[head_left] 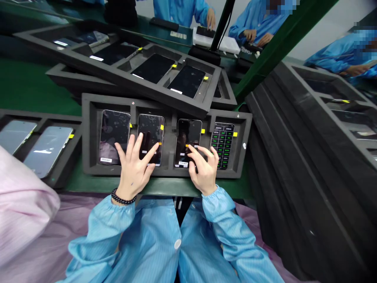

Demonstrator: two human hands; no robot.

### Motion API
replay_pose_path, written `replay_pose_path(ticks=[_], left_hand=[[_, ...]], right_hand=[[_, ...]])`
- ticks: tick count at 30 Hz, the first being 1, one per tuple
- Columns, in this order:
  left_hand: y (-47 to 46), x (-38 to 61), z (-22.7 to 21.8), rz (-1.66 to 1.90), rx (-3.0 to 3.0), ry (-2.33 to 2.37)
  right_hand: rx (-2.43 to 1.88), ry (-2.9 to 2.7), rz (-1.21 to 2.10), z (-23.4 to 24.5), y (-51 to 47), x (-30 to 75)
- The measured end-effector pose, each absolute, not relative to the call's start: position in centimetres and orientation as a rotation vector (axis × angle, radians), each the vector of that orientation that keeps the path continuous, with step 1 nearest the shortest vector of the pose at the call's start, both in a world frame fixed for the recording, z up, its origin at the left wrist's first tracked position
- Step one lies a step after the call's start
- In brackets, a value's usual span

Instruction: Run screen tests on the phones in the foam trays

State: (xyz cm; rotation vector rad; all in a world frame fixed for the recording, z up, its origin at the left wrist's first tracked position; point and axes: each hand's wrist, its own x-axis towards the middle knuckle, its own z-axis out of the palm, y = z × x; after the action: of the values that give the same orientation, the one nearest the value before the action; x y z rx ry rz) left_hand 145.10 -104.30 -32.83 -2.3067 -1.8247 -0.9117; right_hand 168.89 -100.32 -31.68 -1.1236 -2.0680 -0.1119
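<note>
Black phones (116, 129) wear yellow tabs (161, 127); the tray (87, 141) is charcoal, the tabletop (167, 188) green, the sleeves (106, 220) finely striped blue.

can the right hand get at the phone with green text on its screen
Likely yes: the right hand is close beside that phone, and nothing but the hand itself covers its screen.

The worktop (165, 188) is green and slightly shiny, bare in a strip along its near edge and over a broader patch toward its left side. A dark grey four-compartment tray (88, 137) lies lengthwise along the near edge. Just beside it, toward the near left corner, lies a second tray (77, 132), partly out of view. Farther from the near edge sits a skewed stack of trays (123, 78), its top one overhanging the four-compartment tray's rear rim.
</note>
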Motion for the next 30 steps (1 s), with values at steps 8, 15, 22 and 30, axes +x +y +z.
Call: replay_pose_path(ticks=[8,15,22,30], left_hand=[[-104.2,145.3,-32.7,-0.899,-2.331,-1.812],[-107.3,143.4,-32.5,-1.058,-2.095,-1.958],[-108.5,143.1,-33.7,-0.999,-2.109,-1.993],[-107.8,143.0,-33.9,-0.907,-2.177,-2.031]], right_hand=[[-1.225,-2.005,-0.144,-31.9,-100.7,169.9],[-1.065,-2.036,-0.119,-31.5,-101.7,169.3],[-0.988,-2.134,-0.078,-32.1,-102.2,168.1],[-1.064,-2.145,-0.044,-32.1,-102.1,168.2]])
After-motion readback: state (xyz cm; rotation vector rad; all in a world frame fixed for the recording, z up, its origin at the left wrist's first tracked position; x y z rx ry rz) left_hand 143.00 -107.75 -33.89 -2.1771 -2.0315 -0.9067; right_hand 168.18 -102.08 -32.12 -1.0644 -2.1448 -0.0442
